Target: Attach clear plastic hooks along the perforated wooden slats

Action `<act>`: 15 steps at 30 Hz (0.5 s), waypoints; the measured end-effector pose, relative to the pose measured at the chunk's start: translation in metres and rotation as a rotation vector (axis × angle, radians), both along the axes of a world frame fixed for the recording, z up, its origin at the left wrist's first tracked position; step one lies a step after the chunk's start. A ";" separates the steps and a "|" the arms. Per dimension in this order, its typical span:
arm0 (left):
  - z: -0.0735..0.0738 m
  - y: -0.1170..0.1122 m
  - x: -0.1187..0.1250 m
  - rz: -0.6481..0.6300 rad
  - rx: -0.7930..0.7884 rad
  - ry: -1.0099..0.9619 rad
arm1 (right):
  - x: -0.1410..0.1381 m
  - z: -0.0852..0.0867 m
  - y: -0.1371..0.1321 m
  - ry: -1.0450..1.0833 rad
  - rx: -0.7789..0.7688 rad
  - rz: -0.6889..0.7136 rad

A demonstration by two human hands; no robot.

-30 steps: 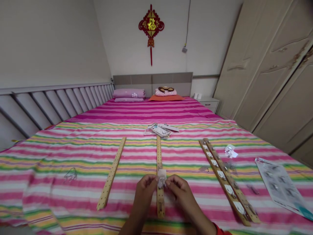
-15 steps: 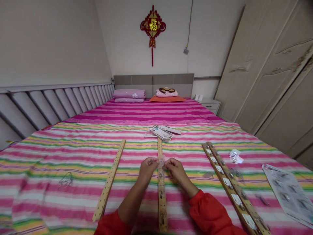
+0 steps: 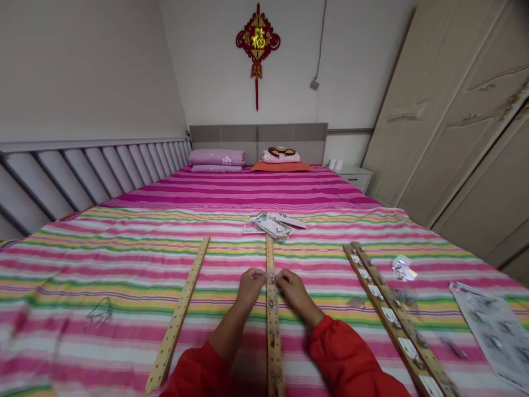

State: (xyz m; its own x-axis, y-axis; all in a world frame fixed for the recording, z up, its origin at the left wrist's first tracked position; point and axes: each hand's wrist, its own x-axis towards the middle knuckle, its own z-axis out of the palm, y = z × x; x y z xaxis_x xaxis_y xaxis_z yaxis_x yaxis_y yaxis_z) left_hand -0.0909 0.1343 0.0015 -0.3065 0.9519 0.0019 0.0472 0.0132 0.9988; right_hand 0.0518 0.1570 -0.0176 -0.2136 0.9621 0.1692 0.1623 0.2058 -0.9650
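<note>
My left hand (image 3: 249, 285) and my right hand (image 3: 290, 286) meet over the middle wooden strip (image 3: 271, 325), which lies lengthwise on the striped bedspread (image 3: 124, 264). Both pinch a small clear hook piece (image 3: 270, 275) against the strip, fingers closed on it. Several small metal hooks sit along the strip nearer to me. Red sleeves cover both forearms.
A bare perforated strip (image 3: 177, 317) lies to the left, a pair of strips with white hook pads (image 3: 392, 317) to the right. Hook packaging (image 3: 273, 223) lies ahead, a backing sheet (image 3: 494, 325) and a loose hook (image 3: 403, 267) at the right. Wardrobe (image 3: 463, 121) stands right.
Both hands have moved forward along the middle strip, from near its close end to about its middle, carrying the clear hook piece down onto it.
</note>
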 end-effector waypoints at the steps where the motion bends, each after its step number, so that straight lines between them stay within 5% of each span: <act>1: -0.001 0.001 -0.001 0.005 0.001 0.013 | 0.000 -0.002 0.000 -0.009 0.006 0.002; 15: -0.013 0.008 0.001 0.036 -0.052 0.099 | -0.001 -0.014 0.006 -0.087 0.020 -0.029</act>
